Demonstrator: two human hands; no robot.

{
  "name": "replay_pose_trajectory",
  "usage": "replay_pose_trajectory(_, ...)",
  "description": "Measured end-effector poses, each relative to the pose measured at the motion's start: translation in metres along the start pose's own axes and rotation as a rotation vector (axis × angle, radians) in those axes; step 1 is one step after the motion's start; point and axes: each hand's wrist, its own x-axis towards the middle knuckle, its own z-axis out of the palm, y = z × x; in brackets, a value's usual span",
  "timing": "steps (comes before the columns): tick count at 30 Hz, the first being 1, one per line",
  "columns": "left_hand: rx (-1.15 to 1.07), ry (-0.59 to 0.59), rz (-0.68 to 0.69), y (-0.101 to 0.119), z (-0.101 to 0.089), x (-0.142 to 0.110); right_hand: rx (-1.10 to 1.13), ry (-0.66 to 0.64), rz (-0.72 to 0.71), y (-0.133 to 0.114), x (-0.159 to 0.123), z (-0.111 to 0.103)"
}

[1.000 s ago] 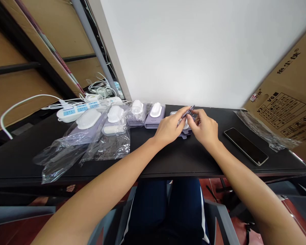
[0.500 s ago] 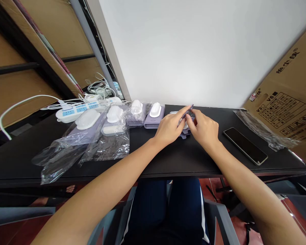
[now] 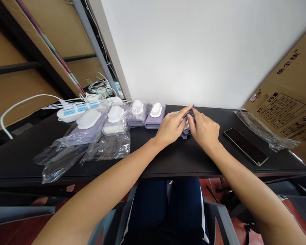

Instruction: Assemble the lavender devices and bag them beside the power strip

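Note:
My left hand point(image 3: 171, 126) and my right hand point(image 3: 204, 130) meet over a small purple and white device point(image 3: 185, 130) lying on the black table point(image 3: 168, 156). The left fingers pinch a thin dark purple strip point(image 3: 189, 111) that sticks up between the hands. The right fingers are curled together against the same strip and the device. Most of the device is hidden under the hands.
Left of the hands lie several purple and white devices point(image 3: 156, 115), some in clear plastic bags point(image 3: 104, 143). A white power strip point(image 3: 76, 111) with cables sits at the far left. A phone point(image 3: 245, 146) lies to the right, beside a cardboard box point(image 3: 285, 102).
The right hand has shifted slightly left, closer to the left hand. The strip between the fingers stays raised.

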Motion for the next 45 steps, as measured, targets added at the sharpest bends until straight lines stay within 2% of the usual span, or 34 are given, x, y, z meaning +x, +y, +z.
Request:
replay_pose_trajectory(8, -0.034, -0.005, 0.014, -0.003, 0.001, 0.001, 0.002, 0.019, 0.017, -0.002, 0.000, 0.001)
replay_pose_trajectory(18, -0.070, 0.001, 0.015, 0.000, 0.000, 0.000, 0.237, -0.060, 0.128, -0.001, 0.000, 0.000)
replay_pose_trajectory(23, -0.153, 0.013, -0.034, 0.002, -0.001, 0.000, 0.232, -0.050, 0.130, 0.002, 0.002, 0.000)
replay_pose_trajectory(28, -0.244, 0.034, -0.101, 0.001, -0.001, 0.001, 0.342, -0.065, 0.168, 0.007, 0.005, -0.003)
replay_pose_trajectory(32, -0.280, 0.027, -0.114, 0.000, -0.002, 0.001, 0.426, -0.097, 0.162, 0.010, 0.007, -0.006)
replay_pose_trajectory(45, -0.364, -0.001, -0.155, -0.004, 0.000, 0.000, 0.485, -0.104, 0.210, 0.009, 0.007, -0.006)
